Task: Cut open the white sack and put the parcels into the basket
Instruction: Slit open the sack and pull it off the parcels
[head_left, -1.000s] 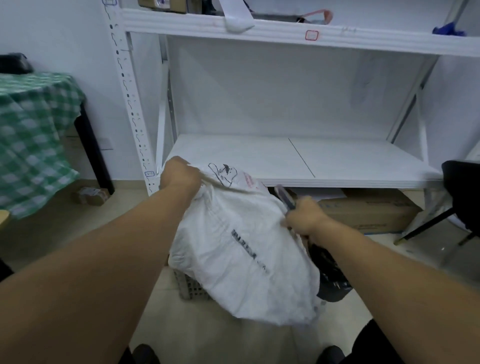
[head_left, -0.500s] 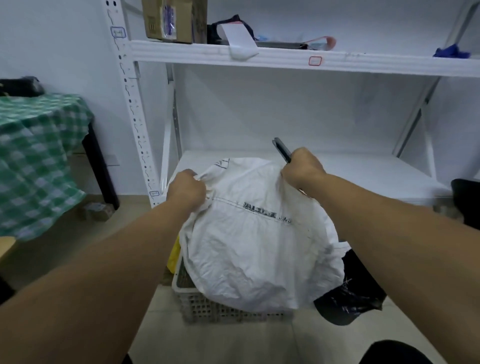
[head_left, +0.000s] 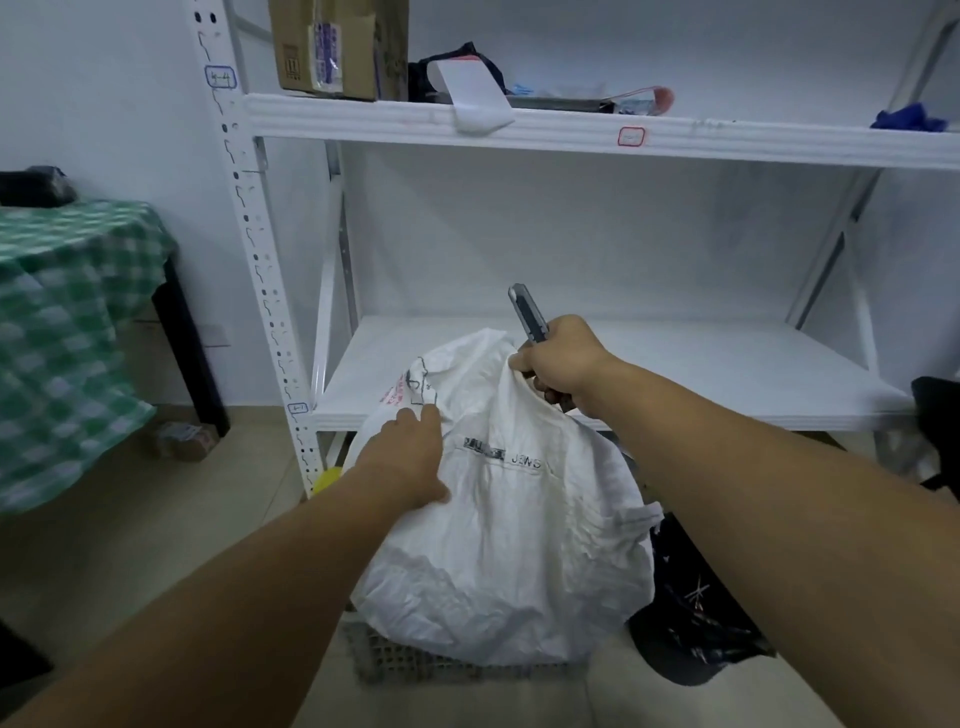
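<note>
A crumpled white sack with black print hangs over a grey plastic basket on the floor and hides most of it. My right hand grips a dark utility knife and pinches the sack's top edge, holding it up. My left hand lies on the sack's left side with its fingers stretched along the fabric. A black parcel sticks out under the sack at the right. A yellow item shows at the basket's left.
A white metal shelving rack stands right behind the basket; its upper shelf carries a cardboard box and small items. A table under a green checked cloth stands at the left. A black chair is at the right edge.
My right hand lifted the sack's edge higher with the knife pointing up. My left hand let go of its grip on the sack's corner and now lies flat on the fabric.
</note>
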